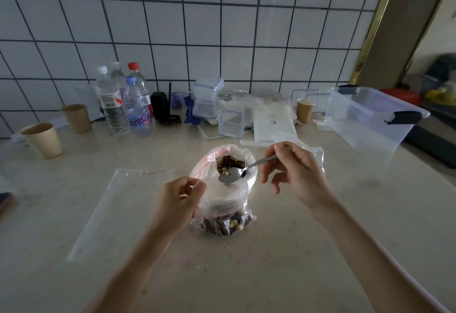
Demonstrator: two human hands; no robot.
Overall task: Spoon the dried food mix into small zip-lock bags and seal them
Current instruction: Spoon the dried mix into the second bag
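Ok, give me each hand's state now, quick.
Left hand: fingers pinch the rim of the zip-lock bag.
Right hand: fingers grip the spoon.

The spoon (230,175) is seen to be bright metal, smooth and reflective. The zip-lock bag (223,196) is thin clear plastic film, crinkled and glossy. The countertop (320,226) is presented as pale stone-like, smooth, with a low sheen. The storage bin (367,120) is translucent rigid plastic. The cups (42,139) appear matt paper. The wall tiles (172,26) are glazed.
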